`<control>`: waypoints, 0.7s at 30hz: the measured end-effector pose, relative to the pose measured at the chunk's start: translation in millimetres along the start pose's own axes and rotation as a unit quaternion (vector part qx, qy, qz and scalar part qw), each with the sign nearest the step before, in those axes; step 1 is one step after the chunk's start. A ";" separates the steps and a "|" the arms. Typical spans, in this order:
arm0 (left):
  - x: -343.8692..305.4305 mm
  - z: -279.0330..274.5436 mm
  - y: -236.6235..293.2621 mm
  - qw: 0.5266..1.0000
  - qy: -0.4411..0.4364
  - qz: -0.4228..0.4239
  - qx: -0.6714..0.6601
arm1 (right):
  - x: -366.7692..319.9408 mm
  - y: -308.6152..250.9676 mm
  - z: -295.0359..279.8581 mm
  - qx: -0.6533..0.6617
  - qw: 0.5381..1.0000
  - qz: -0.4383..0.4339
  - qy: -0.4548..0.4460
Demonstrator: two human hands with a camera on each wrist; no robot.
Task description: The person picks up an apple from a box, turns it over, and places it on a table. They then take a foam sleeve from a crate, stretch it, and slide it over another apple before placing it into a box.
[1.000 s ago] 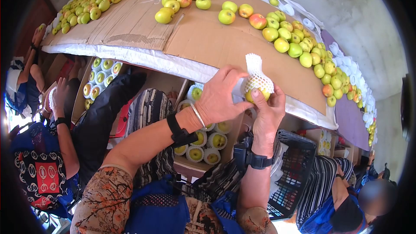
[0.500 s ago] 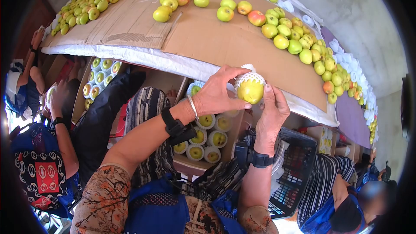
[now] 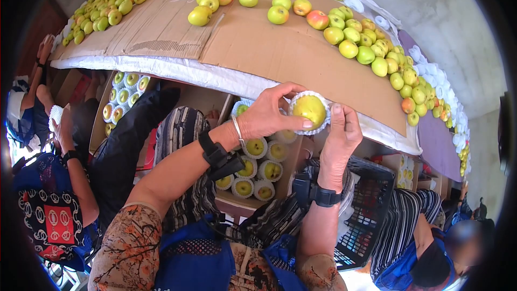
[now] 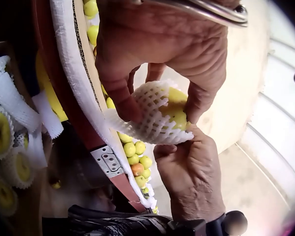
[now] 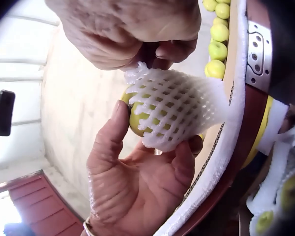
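A yellow-green apple (image 3: 309, 109) sits in a white foam net sleeve (image 5: 174, 108), its face bare and the mesh wrapped round its sides. My left hand (image 3: 264, 117) grips apple and net between thumb and fingers, over the front edge of the table. In the left wrist view the net's narrow tail trails off to the left. My right hand (image 3: 343, 137) pinches the net's rim with thumb and fingertips, as the right wrist view (image 5: 137, 29) shows from close by.
Loose apples (image 3: 377, 56) lie in heaps along the cardboard-covered table (image 3: 264, 56), with more foam nets (image 3: 431, 78) at the far right. Below the table stands a box of netted apples (image 3: 253, 167). A black crate (image 3: 366, 215) is beside my right arm. People sit on both sides.
The apple has turned from hanging below the net's upright tail to facing up, with the net's rim round it. My left hand now grips it; my right hand has shifted to the rim.
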State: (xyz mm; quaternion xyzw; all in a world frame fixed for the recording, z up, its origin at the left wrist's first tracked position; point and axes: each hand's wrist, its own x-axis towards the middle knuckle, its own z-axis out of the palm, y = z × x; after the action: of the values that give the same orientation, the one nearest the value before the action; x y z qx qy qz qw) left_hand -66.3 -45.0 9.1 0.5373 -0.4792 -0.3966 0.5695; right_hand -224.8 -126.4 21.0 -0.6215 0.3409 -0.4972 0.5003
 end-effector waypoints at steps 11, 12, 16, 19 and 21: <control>4.0 -4.8 -4.5 0.992 0.081 -0.008 0.099 | -0.7 -9.5 -3.0 0.025 0.980 0.152 -0.123; 3.5 -5.7 -2.3 0.990 0.081 -0.027 0.109 | -0.8 -9.7 -3.3 0.029 0.978 0.164 -0.126; 2.2 -9.9 -2.1 0.999 0.042 0.004 0.026 | -1.6 -12.1 -1.1 0.054 0.978 0.158 -0.127; 1.1 -11.4 9.0 0.998 0.033 -0.037 -0.045 | -0.4 -5.6 0.3 0.068 0.982 0.149 -0.097; 2.0 -8.3 13.4 0.999 0.040 -0.027 -0.014 | -1.5 6.4 0.6 0.055 0.990 0.103 -0.083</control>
State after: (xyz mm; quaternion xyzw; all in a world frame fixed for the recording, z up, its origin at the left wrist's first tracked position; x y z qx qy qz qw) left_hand -58.7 -43.6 23.0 0.5573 -0.4357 -0.3972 0.5846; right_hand -224.1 -126.5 14.4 -0.5934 0.3324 -0.4080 0.6090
